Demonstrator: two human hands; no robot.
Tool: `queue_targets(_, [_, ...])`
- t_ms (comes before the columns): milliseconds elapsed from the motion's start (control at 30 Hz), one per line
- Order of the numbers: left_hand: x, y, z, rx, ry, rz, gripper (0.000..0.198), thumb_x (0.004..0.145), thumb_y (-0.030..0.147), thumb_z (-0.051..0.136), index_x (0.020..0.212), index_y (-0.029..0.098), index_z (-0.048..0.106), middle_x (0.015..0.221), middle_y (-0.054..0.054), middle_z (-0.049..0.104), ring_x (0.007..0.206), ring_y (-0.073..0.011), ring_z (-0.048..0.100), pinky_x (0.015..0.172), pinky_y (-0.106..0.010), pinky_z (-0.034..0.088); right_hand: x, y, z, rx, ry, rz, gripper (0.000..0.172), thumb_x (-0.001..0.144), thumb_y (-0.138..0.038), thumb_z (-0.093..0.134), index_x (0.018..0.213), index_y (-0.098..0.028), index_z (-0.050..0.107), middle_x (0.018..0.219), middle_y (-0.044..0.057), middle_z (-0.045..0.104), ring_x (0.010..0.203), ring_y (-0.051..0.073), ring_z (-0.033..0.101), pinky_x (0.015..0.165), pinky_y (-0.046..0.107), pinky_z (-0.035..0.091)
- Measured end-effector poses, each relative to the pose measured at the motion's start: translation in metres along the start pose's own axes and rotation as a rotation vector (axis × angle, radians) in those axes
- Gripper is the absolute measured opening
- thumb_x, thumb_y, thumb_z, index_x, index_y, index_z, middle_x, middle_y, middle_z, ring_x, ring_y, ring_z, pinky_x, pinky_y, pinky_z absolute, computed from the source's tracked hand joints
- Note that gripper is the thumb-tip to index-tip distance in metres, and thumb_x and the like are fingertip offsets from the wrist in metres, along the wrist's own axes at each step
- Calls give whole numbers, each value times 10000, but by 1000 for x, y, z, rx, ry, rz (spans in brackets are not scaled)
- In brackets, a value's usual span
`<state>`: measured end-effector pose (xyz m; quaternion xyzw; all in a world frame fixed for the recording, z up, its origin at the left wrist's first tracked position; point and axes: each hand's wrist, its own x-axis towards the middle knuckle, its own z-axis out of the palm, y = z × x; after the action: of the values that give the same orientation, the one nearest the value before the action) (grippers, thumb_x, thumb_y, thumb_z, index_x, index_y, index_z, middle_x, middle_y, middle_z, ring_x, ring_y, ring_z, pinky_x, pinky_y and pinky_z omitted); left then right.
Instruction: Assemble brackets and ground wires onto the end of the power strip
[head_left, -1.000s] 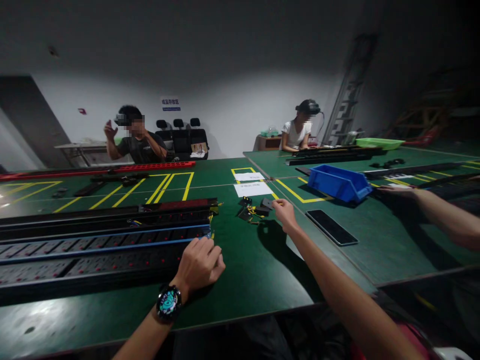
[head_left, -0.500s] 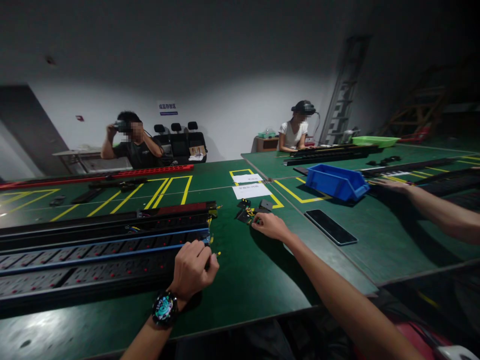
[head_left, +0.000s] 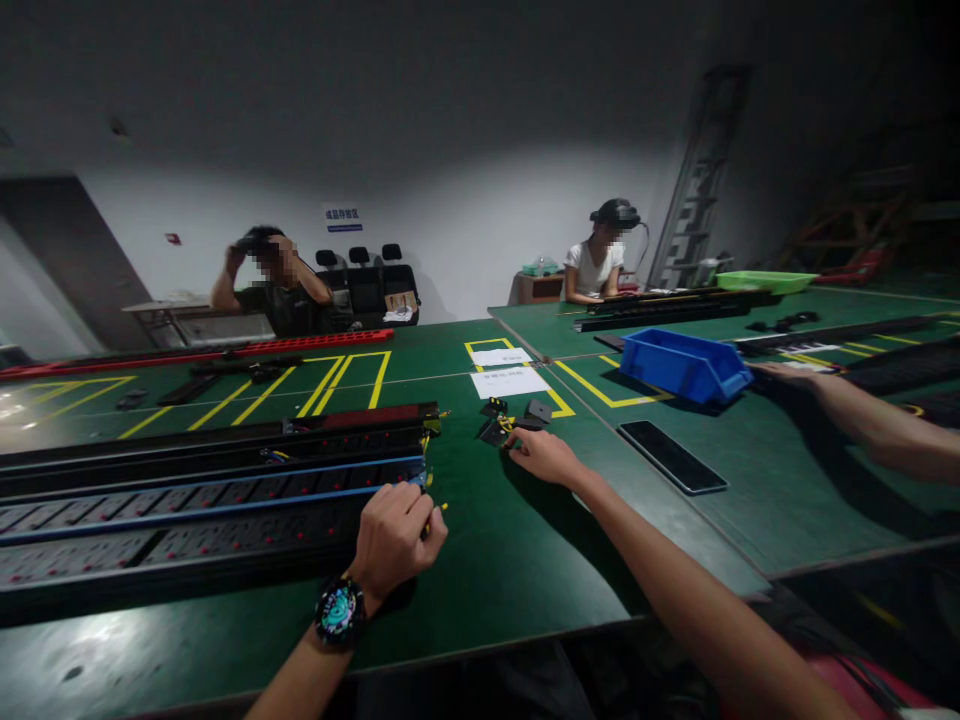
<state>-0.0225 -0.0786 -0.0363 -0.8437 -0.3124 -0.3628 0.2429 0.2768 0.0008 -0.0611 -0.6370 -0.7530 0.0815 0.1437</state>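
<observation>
My left hand [head_left: 397,535], a watch on its wrist, is closed over the right end of the nearest long black power strip [head_left: 247,545]. A yellow wire tip [head_left: 444,507] sticks out beside its thumb; the exact grip under the fingers is hidden. Farther forward, my right hand [head_left: 547,457] pinches at a small cluster of black parts with yellow wires [head_left: 495,430]. Its fingertips touch the near edge of that cluster. A small dark block [head_left: 538,410] lies just behind the fingers. Beyond the nearest strip lies a blue-edged power strip [head_left: 300,487], with dark rails behind it.
A blue bin [head_left: 682,365] and a black phone [head_left: 671,457] lie to the right. White paper labels [head_left: 510,383] and yellow tape mark the green table. Another person's hand [head_left: 810,385] reaches in from the right. Two people [head_left: 281,290] are across the table.
The view has shifted slightly, so most things appear a little farther right. Both my hands keep nearly the same places. The person at the far left has raised the headset.
</observation>
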Motion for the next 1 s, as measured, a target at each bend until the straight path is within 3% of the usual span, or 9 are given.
queue_targets(1000, [-3,1,1,15,-31,-15,263,863,179,551,606,206,501,618,-15,503,605,-158,427,590,-341,307,-4,-2,-2,-6,-29,-1,235,931,-300,531,1130,-225,631,970,70,730,845,226,675,619,260,347])
